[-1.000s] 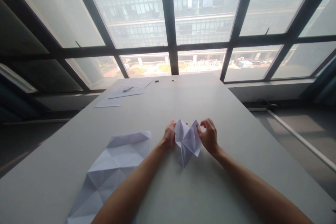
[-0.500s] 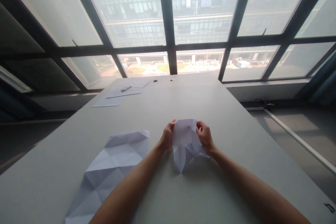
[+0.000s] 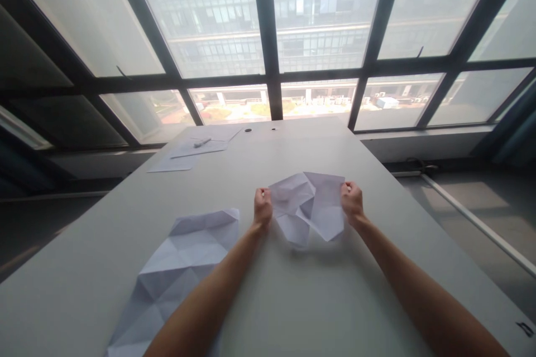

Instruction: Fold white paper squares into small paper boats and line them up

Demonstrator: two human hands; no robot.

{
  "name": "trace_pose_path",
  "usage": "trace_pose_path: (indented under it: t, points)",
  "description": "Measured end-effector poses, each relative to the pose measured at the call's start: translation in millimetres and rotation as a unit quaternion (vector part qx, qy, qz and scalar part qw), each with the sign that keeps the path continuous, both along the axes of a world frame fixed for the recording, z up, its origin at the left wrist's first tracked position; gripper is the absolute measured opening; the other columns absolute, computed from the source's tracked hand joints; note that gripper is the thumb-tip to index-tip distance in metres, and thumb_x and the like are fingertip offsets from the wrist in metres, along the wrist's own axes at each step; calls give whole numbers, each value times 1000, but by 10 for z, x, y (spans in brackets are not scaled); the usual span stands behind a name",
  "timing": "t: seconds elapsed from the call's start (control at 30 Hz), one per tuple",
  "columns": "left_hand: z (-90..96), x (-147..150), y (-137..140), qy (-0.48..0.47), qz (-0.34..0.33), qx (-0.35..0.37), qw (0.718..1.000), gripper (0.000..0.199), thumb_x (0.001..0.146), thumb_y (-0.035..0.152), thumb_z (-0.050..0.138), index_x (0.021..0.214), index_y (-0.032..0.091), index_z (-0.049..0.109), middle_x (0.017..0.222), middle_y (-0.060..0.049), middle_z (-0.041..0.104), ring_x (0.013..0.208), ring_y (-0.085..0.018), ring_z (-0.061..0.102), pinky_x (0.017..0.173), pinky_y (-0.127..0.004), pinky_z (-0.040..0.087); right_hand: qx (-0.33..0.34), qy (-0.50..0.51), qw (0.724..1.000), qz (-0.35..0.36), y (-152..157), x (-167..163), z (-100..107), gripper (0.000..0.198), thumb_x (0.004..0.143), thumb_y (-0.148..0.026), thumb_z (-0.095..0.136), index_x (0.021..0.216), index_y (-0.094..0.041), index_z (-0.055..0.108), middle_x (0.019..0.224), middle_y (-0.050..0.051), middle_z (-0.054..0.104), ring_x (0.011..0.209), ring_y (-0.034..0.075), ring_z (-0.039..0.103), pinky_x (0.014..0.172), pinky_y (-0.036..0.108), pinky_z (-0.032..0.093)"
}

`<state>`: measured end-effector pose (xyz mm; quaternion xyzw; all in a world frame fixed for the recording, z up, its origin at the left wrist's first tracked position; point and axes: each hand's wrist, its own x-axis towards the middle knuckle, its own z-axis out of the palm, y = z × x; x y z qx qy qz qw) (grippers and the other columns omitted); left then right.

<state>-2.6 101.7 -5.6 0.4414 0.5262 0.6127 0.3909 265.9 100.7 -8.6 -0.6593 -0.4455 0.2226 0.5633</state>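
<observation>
A creased sheet of white paper (image 3: 329, 203) is stretched between my two hands above the table, with folds bunched near its middle. My left hand (image 3: 263, 206) grips its left edge, fingers closed. On the opposite edge, my right hand (image 3: 352, 201) pinches the paper in closed fingers. Lower corners of this sheet hang towards me. To the left, a larger creased paper (image 3: 184, 256) with a grid of fold lines lies on the table, partly covered by my left forearm.
The white table (image 3: 301, 301) reaches to tall framed windows (image 3: 318, 17). Flat papers (image 3: 173, 163) lie at its far left, with a small whitish object (image 3: 202, 143) on top. Two round holes are near the far edge. A pale rail (image 3: 477, 223) runs along the floor at right.
My hands have moved apart, the right one further right and slightly up. Between them the paper has spread from a narrow folded shape into a wider one.
</observation>
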Motion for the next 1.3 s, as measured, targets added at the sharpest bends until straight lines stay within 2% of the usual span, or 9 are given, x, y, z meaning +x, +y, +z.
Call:
trace_pose_path:
  t: [0.17, 0.3, 0.4, 0.53, 0.63, 0.8, 1.07, 1.2, 1.3]
  points:
    - [53, -43, -15, 82, 17, 14, 996, 18, 86, 35, 61, 93, 22, 50, 78, 1, 56, 60, -15, 54, 59, -25, 41, -21, -85, 995, 44, 44, 179, -36, 33, 83, -41, 49, 90, -13, 65, 73, 9, 68, 64, 20, 58, 59, 29, 43]
    - [211, 61, -164, 280, 26, 148, 948, 24, 83, 16, 58, 106, 22, 57, 115, -10, 57, 105, -25, 59, 90, -37, 46, -31, -154, 985, 65, 21, 142, -74, 26, 87, -34, 47, 94, -17, 66, 78, 10, 69, 72, 22, 62, 67, 30, 42]
    - [281, 191, -291, 336, -107, 199, 914, 22, 85, 8, 50, 94, 22, 64, 102, -7, 63, 101, -23, 60, 93, -36, 46, -39, -189, 976, 97, 4, 105, -82, 24, 91, -33, 47, 97, -19, 66, 73, 7, 69, 70, 22, 62, 67, 30, 41]
    - [249, 284, -376, 333, -200, 131, 912, 15, 81, 11, 57, 84, 22, 68, 83, -4, 69, 77, -20, 63, 75, -31, 49, -66, -280, 949, 130, -77, 61, 40, 25, 92, -32, 53, 113, -21, 63, 75, 5, 69, 70, 23, 62, 66, 30, 40]
    - [259, 260, -386, 348, -199, 86, 912, 8, 76, 18, 64, 77, 23, 71, 74, -3, 70, 68, -20, 63, 66, -29, 46, -31, -422, 903, 81, -231, -61, 254, 44, 86, -23, 63, 129, -18, 54, 103, 13, 67, 94, 28, 61, 80, 35, 42]
    - [378, 162, -386, 388, -258, 94, 880, 6, 71, 23, 72, 74, 27, 75, 72, -3, 71, 62, -20, 62, 62, -28, 45, -41, -504, 834, 221, -624, -435, 454, 16, 88, -25, 62, 104, -22, 66, 97, 10, 66, 91, 27, 60, 80, 35, 43]
    - [361, -42, -370, 489, -326, 45, 808, 60, 48, 17, 85, 105, 30, 70, 103, -6, 67, 85, -28, 66, 80, -33, 48, -81, -560, 795, 219, -991, -476, 207, 27, 91, -26, 55, 113, -16, 67, 113, 18, 65, 105, 33, 57, 86, 38, 45]
    - [242, 80, -435, 482, -273, 55, 831, 33, 73, 44, 76, 99, 24, 68, 98, -12, 66, 89, -31, 64, 89, -41, 45, -57, -549, 804, 221, -1047, -373, 72, 42, 96, -28, 46, 133, -11, 57, 134, 21, 58, 124, 33, 51, 102, 40, 40]
    - [168, 204, -495, 510, -220, 58, 829, 48, 88, 55, 56, 120, 20, 63, 116, -21, 64, 112, -38, 58, 98, -50, 40, -74, -543, 803, 236, -1049, -298, -45, 51, 99, -32, 39, 143, -7, 47, 148, 21, 45, 138, 32, 40, 112, 43, 33]
